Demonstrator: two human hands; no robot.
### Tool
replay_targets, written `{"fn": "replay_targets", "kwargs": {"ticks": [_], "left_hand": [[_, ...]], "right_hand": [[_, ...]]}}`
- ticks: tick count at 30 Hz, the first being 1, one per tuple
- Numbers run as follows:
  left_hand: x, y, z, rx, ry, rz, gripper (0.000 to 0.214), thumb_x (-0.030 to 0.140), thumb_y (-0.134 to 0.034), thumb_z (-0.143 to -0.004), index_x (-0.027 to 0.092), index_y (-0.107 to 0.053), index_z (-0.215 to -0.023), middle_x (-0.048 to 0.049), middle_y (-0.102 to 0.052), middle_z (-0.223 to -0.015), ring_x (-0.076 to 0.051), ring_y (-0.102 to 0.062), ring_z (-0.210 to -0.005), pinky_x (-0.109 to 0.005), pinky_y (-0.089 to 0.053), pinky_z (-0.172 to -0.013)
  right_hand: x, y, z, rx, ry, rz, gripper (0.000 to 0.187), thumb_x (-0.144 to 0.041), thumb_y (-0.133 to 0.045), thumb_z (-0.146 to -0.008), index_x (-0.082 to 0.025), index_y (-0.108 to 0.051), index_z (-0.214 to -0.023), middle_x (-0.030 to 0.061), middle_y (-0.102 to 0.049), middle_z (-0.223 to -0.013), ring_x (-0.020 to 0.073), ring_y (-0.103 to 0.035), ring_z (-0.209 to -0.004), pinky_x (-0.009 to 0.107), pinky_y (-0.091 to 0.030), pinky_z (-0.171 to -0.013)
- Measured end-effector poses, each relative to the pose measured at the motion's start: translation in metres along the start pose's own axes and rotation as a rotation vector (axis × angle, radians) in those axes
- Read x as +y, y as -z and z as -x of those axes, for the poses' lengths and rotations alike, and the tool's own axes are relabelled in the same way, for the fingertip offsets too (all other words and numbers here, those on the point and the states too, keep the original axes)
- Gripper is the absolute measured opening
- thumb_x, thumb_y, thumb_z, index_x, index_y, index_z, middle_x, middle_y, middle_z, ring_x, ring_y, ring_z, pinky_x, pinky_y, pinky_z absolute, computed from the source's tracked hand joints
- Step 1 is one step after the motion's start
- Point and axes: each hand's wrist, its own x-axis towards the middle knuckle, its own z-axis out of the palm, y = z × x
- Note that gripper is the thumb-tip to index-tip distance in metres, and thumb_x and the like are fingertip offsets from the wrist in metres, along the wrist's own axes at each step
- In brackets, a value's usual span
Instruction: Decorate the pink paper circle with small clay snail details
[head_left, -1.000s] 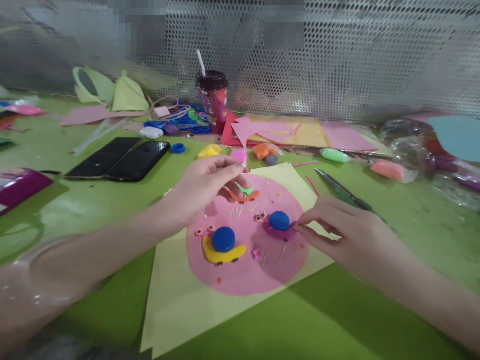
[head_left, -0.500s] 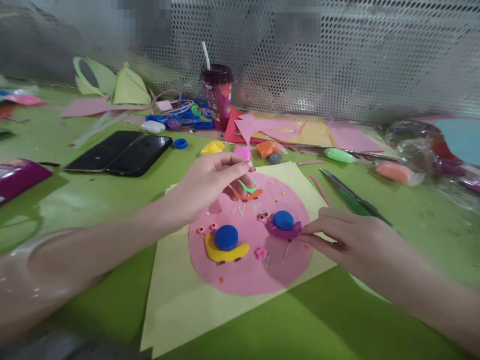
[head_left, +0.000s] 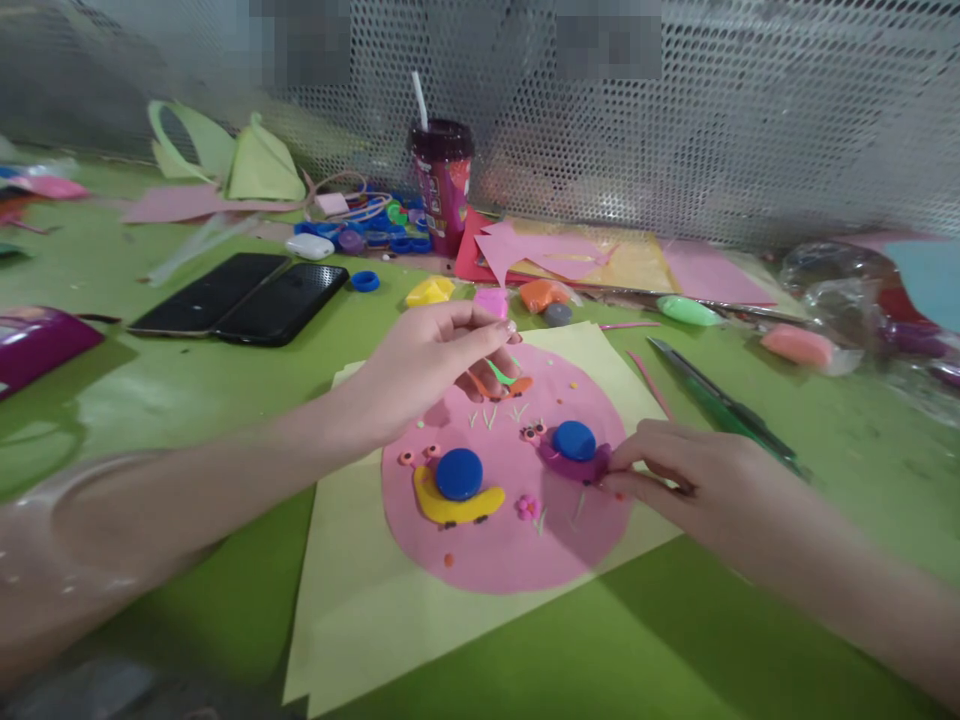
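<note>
My right hand point(head_left: 675, 470) pinches with thumb and forefinger at the tail of a purple clay snail point(head_left: 555, 462) that has a blue disc for a shell. Above the back of the pink paper circle point(head_left: 480, 555) hovers my left hand point(head_left: 457, 345), its thumb and forefinger closed together; anything between them is too small to make out. Under its fingers an orange clay figure point(head_left: 517, 386) with a green part is partly hidden. A yellow clay snail point(head_left: 457, 508) with a blue disc lies front left on the circle, near a pink clay flower point(head_left: 528, 507).
Pale yellow paper point(head_left: 345, 630) lies beneath the circle. A green utility knife point(head_left: 724, 405) is on the right. Behind are clay lumps point(head_left: 430, 291), a lidded cup with a straw point(head_left: 442, 190) and paper scraps point(head_left: 720, 272). Two black phones point(head_left: 281, 305) lie left.
The view has shifted slightly, so things sit a little further right. Both hands keep nearly the same pose over the paper, the right one still at the purple snail's tail.
</note>
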Motion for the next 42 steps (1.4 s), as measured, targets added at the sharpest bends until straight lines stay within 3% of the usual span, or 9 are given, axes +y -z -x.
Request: {"fn": "replay_targets", "kwargs": {"ticks": [3, 5, 9, 13, 18, 24, 29, 32, 42], "left_hand": [[0.000, -0.001, 0.001, 0.005, 0.002, -0.007, 0.017, 0.034, -0.057, -0.084, 0.018, -0.062, -0.078, 0.0002, -0.066, -0.071, -0.011, -0.062, -0.056, -0.018, -0.044, -0.045], [0.000, -0.001, 0.001, 0.009, -0.001, -0.015, 0.017, 0.034, -0.057, -0.084, 0.019, -0.062, -0.078, 0.0007, -0.066, -0.070, -0.010, -0.062, -0.056, -0.018, -0.044, -0.046], [0.000, -0.001, 0.001, -0.006, 0.002, -0.021, 0.018, 0.034, -0.057, -0.084, 0.018, -0.061, -0.077, 0.0004, -0.066, -0.071, -0.010, -0.061, -0.056, -0.018, -0.044, -0.046], [0.000, -0.001, 0.000, -0.021, -0.012, -0.004, 0.018, 0.033, -0.056, -0.085, 0.018, -0.061, -0.077, 0.0004, -0.067, -0.072, -0.010, -0.061, -0.057, -0.019, -0.046, -0.050], [0.000, -0.001, 0.001, -0.017, -0.009, 0.000, 0.018, 0.033, -0.057, -0.085, 0.018, -0.061, -0.076, 0.0001, -0.066, -0.071, -0.010, -0.060, -0.055, -0.019, -0.046, -0.049], [-0.001, -0.001, 0.000, -0.035, -0.023, 0.017, 0.018, 0.033, -0.057, -0.085, 0.017, -0.062, -0.078, 0.0003, -0.066, -0.071, -0.010, -0.060, -0.056, -0.019, -0.047, -0.051], [-0.001, -0.001, 0.000, -0.049, -0.029, 0.012, 0.018, 0.032, -0.056, -0.086, 0.017, -0.061, -0.078, 0.0006, -0.066, -0.070, -0.009, -0.060, -0.055, -0.018, -0.047, -0.050], [0.001, -0.001, 0.001, -0.074, -0.019, -0.005, 0.017, 0.031, -0.056, -0.087, 0.017, -0.061, -0.079, 0.0009, -0.067, -0.068, -0.009, -0.060, -0.053, -0.018, -0.048, -0.049], [0.000, 0.000, 0.003, -0.152, -0.054, -0.053, 0.015, 0.027, -0.053, -0.088, 0.017, -0.060, -0.079, 0.0013, -0.069, -0.068, -0.009, -0.062, -0.056, -0.015, -0.049, -0.051]], "right_hand": [[0.003, 0.000, -0.004, -0.024, -0.119, -0.065, 0.019, -0.038, -0.053, -0.086, -0.025, -0.061, -0.073, -0.0059, -0.047, -0.048, 0.0090, -0.039, -0.036, 0.023, -0.029, -0.037], [0.004, -0.001, -0.005, -0.058, -0.160, -0.094, 0.016, -0.037, -0.057, -0.083, -0.025, -0.061, -0.072, -0.0064, -0.041, -0.046, 0.0093, -0.037, -0.036, 0.023, -0.027, -0.037], [0.002, -0.002, -0.006, -0.053, -0.179, -0.143, 0.012, -0.032, -0.057, -0.081, -0.025, -0.060, -0.072, -0.0050, -0.050, -0.054, 0.0097, -0.044, -0.043, 0.021, -0.032, -0.041], [0.002, -0.001, -0.007, -0.073, -0.203, -0.135, 0.016, -0.037, -0.061, -0.081, -0.024, -0.059, -0.072, -0.0063, -0.045, -0.049, 0.0097, -0.041, -0.042, 0.022, -0.031, -0.040], [0.005, 0.013, -0.010, -0.104, -0.248, -0.211, 0.027, -0.044, -0.048, -0.089, -0.024, -0.062, -0.078, -0.0022, -0.061, -0.064, 0.0116, -0.054, -0.051, 0.022, -0.039, -0.044], [0.007, 0.018, -0.011, -0.146, -0.123, -0.204, 0.021, -0.032, -0.049, -0.086, -0.022, -0.064, -0.077, -0.0003, -0.061, -0.063, 0.0107, -0.053, -0.050, 0.022, -0.039, -0.045], [0.008, 0.013, -0.007, -0.099, -0.025, -0.169, 0.016, -0.025, -0.048, -0.082, -0.022, -0.063, -0.079, -0.0057, -0.043, -0.048, 0.0073, -0.037, -0.038, 0.021, -0.027, -0.037], [0.005, 0.013, -0.008, -0.121, -0.026, -0.112, 0.015, -0.027, -0.050, -0.082, -0.022, -0.061, -0.075, -0.0061, -0.037, -0.048, 0.0076, -0.035, -0.039, 0.021, -0.028, -0.039], [0.005, 0.014, -0.005, -0.150, 0.020, -0.113, 0.022, -0.023, -0.043, -0.085, -0.020, -0.063, -0.076, -0.0023, -0.052, -0.054, 0.0079, -0.043, -0.042, 0.022, -0.029, -0.043]]}}
